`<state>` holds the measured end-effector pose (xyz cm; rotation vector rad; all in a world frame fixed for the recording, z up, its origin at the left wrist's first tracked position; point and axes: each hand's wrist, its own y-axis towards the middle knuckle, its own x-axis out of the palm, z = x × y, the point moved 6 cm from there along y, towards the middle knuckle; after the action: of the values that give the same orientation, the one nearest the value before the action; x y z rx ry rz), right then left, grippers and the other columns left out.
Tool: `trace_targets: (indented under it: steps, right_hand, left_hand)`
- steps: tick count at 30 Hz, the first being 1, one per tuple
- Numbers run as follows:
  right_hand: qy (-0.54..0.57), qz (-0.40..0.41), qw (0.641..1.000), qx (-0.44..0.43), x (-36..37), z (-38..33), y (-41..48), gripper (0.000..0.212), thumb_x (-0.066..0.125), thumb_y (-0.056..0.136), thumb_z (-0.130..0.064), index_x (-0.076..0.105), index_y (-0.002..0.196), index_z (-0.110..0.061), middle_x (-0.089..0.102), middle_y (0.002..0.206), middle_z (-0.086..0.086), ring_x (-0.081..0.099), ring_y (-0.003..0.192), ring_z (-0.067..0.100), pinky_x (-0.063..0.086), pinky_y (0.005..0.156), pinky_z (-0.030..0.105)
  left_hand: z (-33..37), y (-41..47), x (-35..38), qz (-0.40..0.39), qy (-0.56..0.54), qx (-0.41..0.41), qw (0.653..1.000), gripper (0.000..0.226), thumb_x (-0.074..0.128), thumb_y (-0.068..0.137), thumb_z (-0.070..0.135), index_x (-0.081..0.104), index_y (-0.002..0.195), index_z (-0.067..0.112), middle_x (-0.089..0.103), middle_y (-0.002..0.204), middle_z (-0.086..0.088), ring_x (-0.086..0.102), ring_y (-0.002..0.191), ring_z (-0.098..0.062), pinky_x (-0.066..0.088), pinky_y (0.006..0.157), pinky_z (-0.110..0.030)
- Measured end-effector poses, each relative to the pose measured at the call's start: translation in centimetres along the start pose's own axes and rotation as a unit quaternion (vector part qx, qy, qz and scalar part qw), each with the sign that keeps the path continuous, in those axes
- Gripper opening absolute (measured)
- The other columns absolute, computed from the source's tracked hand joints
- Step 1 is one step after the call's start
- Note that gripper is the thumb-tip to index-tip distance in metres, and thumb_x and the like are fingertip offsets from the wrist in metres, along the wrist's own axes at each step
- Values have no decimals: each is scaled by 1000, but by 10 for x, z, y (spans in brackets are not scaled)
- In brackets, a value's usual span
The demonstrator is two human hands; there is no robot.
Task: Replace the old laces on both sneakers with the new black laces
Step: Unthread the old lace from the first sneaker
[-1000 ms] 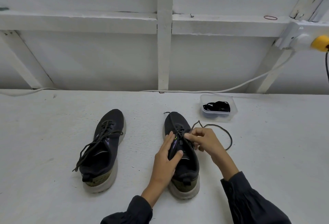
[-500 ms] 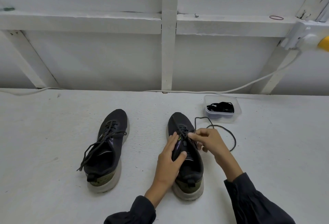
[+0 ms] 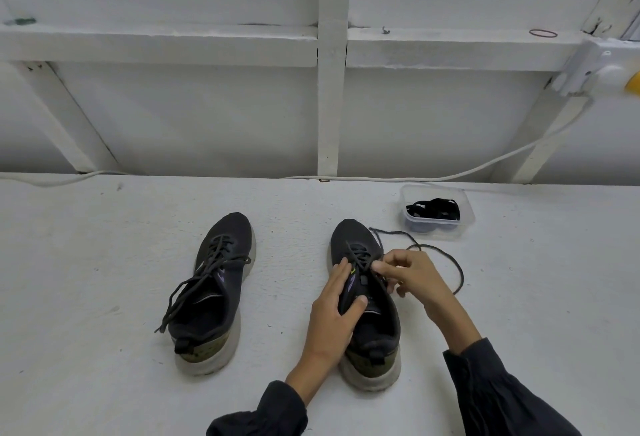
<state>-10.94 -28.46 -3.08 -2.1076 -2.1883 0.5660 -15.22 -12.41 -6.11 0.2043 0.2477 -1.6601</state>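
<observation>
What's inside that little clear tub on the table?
Bundled black laces lie in the clear tub. Something dark sits beneath them, too covered to identify.

Laced sneaker (image 3: 221,283), part-unlaced sneaker (image 3: 349,234), loose old lace (image 3: 461,271), black laces (image 3: 433,208) behind

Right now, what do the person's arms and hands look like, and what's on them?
The left hand and right hand are bare, with no gloves. The left sleeve and right sleeve are long, dark charcoal and loose, creased and gathered at the wrists. No watch shows.
</observation>
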Motion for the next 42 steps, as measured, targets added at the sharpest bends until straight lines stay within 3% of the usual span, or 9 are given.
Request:
trace_targets:
  steps: [5,13,20,23,27,33,36,39,42]
  right_hand:
    - [142,137,980,-18,-11,7,3,14,53,100,-12,54,88,-5,70,76,6,58,49,18,39,39,22]
    - [10,15,1000,-18,5,5,-2,20,77,84,-23,67,78,-6,59,60,-3,48,48,10,33,43,20]
    - [141,121,982,-24,-7,12,4,17,54,100,-18,52,87,-8,68,70,11,53,46,18,37,40,22]
    - [40,147,988,-29,-15,20,2,35,60,96,-36,55,85,-3,70,74,10,55,50,17,40,45,27]
    - [-134,132,982,-10,-19,30,-11,59,63,84,-59,57,67,-3,63,59,5,59,48,15,46,50,29]
    - [-10,117,990,-81,14,25,-32,31,62,90,-51,70,87,-21,68,90,-6,64,86,7,50,76,23]
    - [22,76,987,-138,25,8,-35,40,59,93,-46,64,79,-9,58,74,8,56,71,13,44,68,30]
    - [4,76,992,-100,32,17,-30,53,59,81,-62,67,106,-16,65,109,0,58,107,9,46,99,33]
    - [14,69,996,-55,38,27,-28,63,57,85,-59,53,139,-27,42,152,-7,34,142,9,25,120,39]
  left_hand:
    - [-1,0,1,-2,-5,-2,1000,61,63,93,15,37,149,24,32,155,16,27,141,6,25,118,-22]
    - [-2,-1,0,4,-19,-5,1000,61,63,93,15,38,148,25,35,154,14,30,141,2,27,119,-27]
    - [-4,0,1,5,-28,-6,1000,60,63,93,14,40,148,23,35,154,13,30,141,1,27,119,-28]
    - [-2,0,1,1,-31,0,1000,59,65,92,26,41,147,25,36,152,17,31,139,5,27,118,-23]
    - [4,4,-4,15,-82,-2,997,39,60,93,42,56,131,32,50,139,21,42,129,11,32,107,-11]
    - [10,33,-25,40,19,25,999,11,64,93,20,69,92,30,65,104,7,59,100,-3,44,85,-18]
    - [16,46,-27,6,103,36,994,7,69,89,22,67,85,28,64,98,7,58,97,-7,41,80,-16]
    - [24,51,-26,-10,178,73,981,7,64,91,26,64,84,26,61,96,9,54,96,-8,44,81,-24]
    - [28,51,-23,-17,256,103,961,12,52,97,32,59,93,22,58,97,9,49,93,-8,44,80,-28]
